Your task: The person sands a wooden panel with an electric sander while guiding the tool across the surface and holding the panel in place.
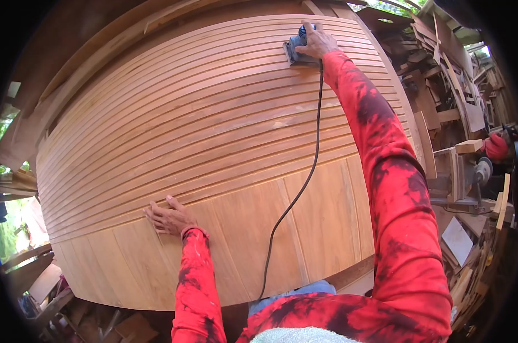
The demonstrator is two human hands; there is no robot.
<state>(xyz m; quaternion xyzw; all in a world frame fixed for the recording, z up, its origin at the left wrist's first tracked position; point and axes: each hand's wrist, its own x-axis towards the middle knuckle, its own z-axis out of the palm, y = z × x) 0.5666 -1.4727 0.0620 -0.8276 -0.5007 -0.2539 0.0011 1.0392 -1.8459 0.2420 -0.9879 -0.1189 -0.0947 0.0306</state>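
Observation:
A wide wooden panel (213, 143) lies in front of me, with long parallel grooves over most of it and smooth boards along the near side. At its far right part, my right hand (321, 43) is wrapped round a blue electric sander (297, 48), whose pad rests on the grooved wood. A black power cord (305, 191) runs from the sander across the panel towards my body. My left hand (170, 217) lies flat with fingers spread where the grooves meet the smooth boards.
Scrap wood (442, 68) is heaped along the right side. A grinder-like tool with a round disc (483, 170) and a red object (495, 147) sit among it. Beams and planks (82, 74) border the panel at the far left. More offcuts (136, 328) lie below its near edge.

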